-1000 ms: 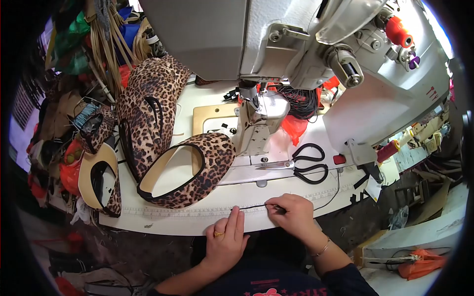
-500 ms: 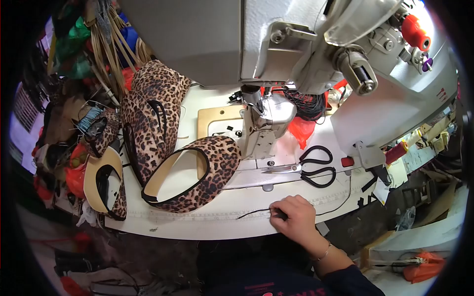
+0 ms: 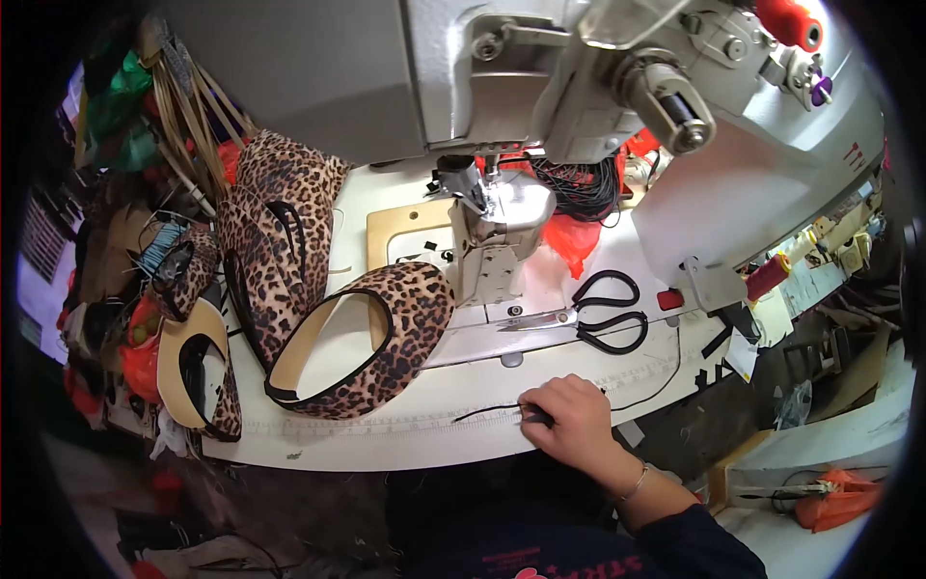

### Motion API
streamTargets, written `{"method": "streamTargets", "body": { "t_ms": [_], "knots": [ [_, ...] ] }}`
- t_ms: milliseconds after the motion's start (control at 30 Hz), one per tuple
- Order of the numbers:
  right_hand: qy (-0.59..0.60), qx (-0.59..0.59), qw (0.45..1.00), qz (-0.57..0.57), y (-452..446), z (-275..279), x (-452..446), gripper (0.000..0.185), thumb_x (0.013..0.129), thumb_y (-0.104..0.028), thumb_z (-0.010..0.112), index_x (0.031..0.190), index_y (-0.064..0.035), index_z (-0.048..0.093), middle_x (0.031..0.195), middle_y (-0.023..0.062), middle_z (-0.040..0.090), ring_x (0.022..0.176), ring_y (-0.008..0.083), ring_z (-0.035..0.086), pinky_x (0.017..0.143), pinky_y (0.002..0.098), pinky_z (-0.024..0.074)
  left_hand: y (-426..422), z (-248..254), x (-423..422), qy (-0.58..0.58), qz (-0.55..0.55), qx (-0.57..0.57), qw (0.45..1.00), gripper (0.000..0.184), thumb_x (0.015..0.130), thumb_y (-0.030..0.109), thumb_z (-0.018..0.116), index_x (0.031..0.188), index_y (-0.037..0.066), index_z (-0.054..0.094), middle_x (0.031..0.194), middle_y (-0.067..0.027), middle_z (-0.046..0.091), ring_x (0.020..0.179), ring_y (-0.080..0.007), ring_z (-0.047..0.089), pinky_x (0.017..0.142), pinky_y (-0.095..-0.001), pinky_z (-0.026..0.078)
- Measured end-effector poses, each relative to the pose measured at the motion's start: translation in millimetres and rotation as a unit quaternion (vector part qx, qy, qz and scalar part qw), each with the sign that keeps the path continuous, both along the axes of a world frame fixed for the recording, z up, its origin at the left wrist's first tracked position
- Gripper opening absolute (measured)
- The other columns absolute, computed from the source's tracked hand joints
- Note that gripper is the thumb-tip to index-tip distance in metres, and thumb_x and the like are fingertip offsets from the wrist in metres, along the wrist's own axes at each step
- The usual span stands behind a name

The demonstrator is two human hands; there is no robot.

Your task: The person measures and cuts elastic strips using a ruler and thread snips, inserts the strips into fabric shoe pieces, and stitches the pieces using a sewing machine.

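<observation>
Right hand (image 3: 569, 417) closed, gripping black cord (image 3: 487, 412) at front edge of counter (image 3: 386, 454), over the printed ruler (image 3: 318, 425). Cord extends from both sides of hand. Scissors (image 3: 598, 314) lie just beyond, handles spread. Leopard-print piece (image 3: 417, 323) rests left of cord.

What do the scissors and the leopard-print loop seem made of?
Scissors: shiny silver blades, so metal; smooth black handles, perhaps plastic or coated metal.
Leopard-print loop: matte, soft-looking print, probably fabric; its tan lining could be leather or synthetic.
</observation>
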State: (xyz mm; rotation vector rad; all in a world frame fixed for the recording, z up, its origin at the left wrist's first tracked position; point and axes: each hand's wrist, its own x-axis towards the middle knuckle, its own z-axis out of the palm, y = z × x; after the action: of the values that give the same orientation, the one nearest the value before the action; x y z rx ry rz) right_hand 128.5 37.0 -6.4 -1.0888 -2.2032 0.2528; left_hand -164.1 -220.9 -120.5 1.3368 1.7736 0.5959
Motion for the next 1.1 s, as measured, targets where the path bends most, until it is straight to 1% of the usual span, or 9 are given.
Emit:
{"method": "streamTargets", "body": {
  "t_ms": [300,667,800,867,933,1000,1033,1067,1100],
  "knots": [
    [-0.006,-0.006,1.000,-0.006,-2.2,0.2,-0.1,0.018,0.057,-0.008,0.066,0.074,-0.0127,0.062,0.064,0.0008,0.053,0.058,0.0193,0.051,0.053,0.0301,0.0420,11.1,16.2,-11.0,-0.098,-0.046,-0.079,0.991,0.029,0.084,0.019,0.056,0.106,0.000,0.060,0.093,-0.0096,0.064,0.083,-0.0215,0.060,0.078,-0.0319,0.048],
    [-0.005,-0.003,1.000,-0.006,-1.5,0.5,-0.7,0.017,0.057,-0.007,0.066,0.073,-0.0120,0.062,0.062,0.0020,0.053,0.058,0.0202,0.051,0.053,0.0306,0.0417,48.4,51.0,-15.6,-0.215,-0.098,-0.160,0.958,0.028,0.087,0.019,0.052,0.105,-0.001,0.060,0.088,-0.0091,0.065,0.079,-0.0200,0.061,0.076,-0.0312,0.049],
    [0.009,0.012,1.000,0.004,-1.6,0.5,0.9,0.017,0.057,-0.007,0.066,0.073,-0.0112,0.062,0.063,0.0026,0.054,0.058,0.0209,0.052,0.052,0.0309,0.0416,71.7,75.6,-22.7,-0.239,-0.106,-0.164,0.951,0.027,0.089,0.019,0.051,0.105,-0.002,0.060,0.087,-0.0089,0.065,0.077,-0.0195,0.061,0.075,-0.0310,0.049],
    [0.038,-0.014,0.999,0.022,0.2,1.7,3.3,0.018,0.056,-0.008,0.066,0.073,-0.0103,0.062,0.063,0.0032,0.055,0.058,0.0218,0.052,0.052,0.0311,0.0420,83.6,89.0,-24.5,-0.252,-0.105,-0.157,0.949,0.027,0.090,0.019,0.050,0.104,-0.002,0.060,0.086,-0.0088,0.065,0.076,-0.0192,0.061,0.075,-0.0309,0.049],
    [0.057,-0.010,0.998,0.029,1.9,9.1,5.3,0.018,0.054,-0.007,0.066,0.072,-0.0099,0.062,0.063,0.0035,0.055,0.058,0.0219,0.052,0.052,0.0309,0.0425,91.2,103.8,-27.0,-0.265,-0.106,-0.155,0.946,0.027,0.090,0.019,0.050,0.104,-0.003,0.060,0.085,-0.0087,0.065,0.076,-0.0190,0.061,0.074,-0.0308,0.050],
    [0.079,-0.023,0.996,0.029,2.6,16.1,8.2,0.018,0.054,-0.005,0.066,0.071,-0.0096,0.062,0.062,0.0038,0.055,0.058,0.0221,0.052,0.052,0.0307,0.0428,96.2,120.8,-29.8,-0.276,-0.109,-0.158,0.942,0.028,0.091,0.019,0.049,0.104,-0.003,0.060,0.084,-0.0087,0.066,0.075,-0.0187,0.061,0.074,-0.0306,0.050],
    [0.091,-0.013,0.995,0.023,3.2,23.0,8.1,0.018,0.053,-0.004,0.066,0.070,-0.0092,0.061,0.062,0.0034,0.056,0.058,0.0219,0.052,0.054,0.0309,0.0429,99.5,138.8,-25.4,-0.281,-0.112,-0.158,0.940,0.028,0.091,0.019,0.049,0.104,-0.003,0.060,0.083,-0.0086,0.066,0.074,-0.0186,0.061,0.074,-0.0306,0.050],
    [0.097,-0.005,0.995,0.025,5.5,27.9,9.5,0.018,0.053,-0.004,0.066,0.070,-0.0092,0.061,0.062,0.0034,0.056,0.058,0.0219,0.052,0.054,0.0309,0.0429,130.6,156.1,-30.7,-0.309,-0.079,-0.048,0.946,0.029,0.093,0.019,0.046,0.104,-0.004,0.059,0.086,-0.0105,0.064,0.080,-0.0187,0.062,0.076,-0.0301,0.049],
    [0.111,0.011,0.993,0.026,6.3,32.5,10.5,0.018,0.053,-0.004,0.066,0.070,-0.0092,0.061,0.062,0.0030,0.055,0.058,0.0217,0.052,0.054,0.0311,0.0428,168.3,161.9,-13.2,-0.417,0.077,0.134,0.896,0.031,0.094,0.021,0.044,0.102,-0.005,0.059,0.092,-0.0102,0.064,0.084,-0.0178,0.061,0.077,-0.0300,0.049]
  ]
}}
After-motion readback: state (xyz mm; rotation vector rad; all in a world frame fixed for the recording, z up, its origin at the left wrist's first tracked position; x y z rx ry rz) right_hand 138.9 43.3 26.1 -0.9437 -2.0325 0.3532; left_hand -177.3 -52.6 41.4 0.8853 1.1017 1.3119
